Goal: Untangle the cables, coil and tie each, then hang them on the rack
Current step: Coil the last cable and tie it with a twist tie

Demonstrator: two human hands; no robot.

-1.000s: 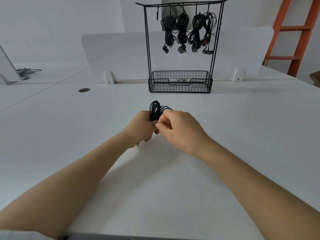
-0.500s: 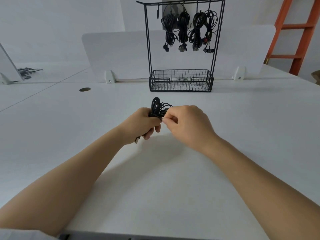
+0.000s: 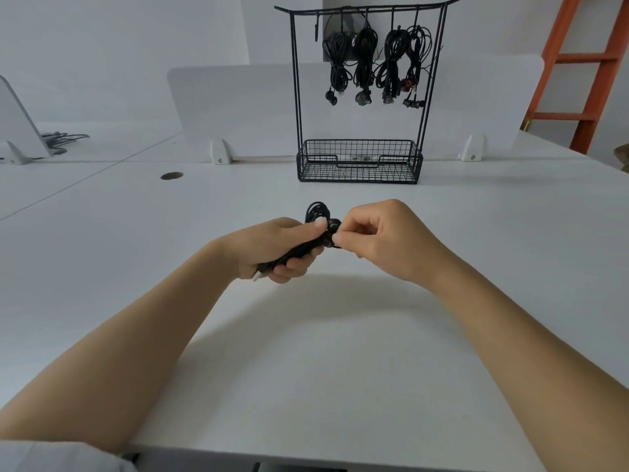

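Fingers [image 3: 296, 265] of my left hand [image 3: 269, 247] are curling tight round the coiled cable [image 3: 317, 212], held over the table [image 3: 340, 352], well short of the rack [image 3: 295, 80]. My right hand [image 3: 384, 240] is pinching its waist. Since a second ago the bundle is lying flatter and the right hand is sitting further right, so I'm judging the tie is closing and hanging comes next. Four hung cables [image 3: 366, 59] are showing. I'm seeing no readable text or brands.

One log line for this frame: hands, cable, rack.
left hand: grips coiled cable | right hand: pinches it at the coil | rack: four bundles hung | stage: tying
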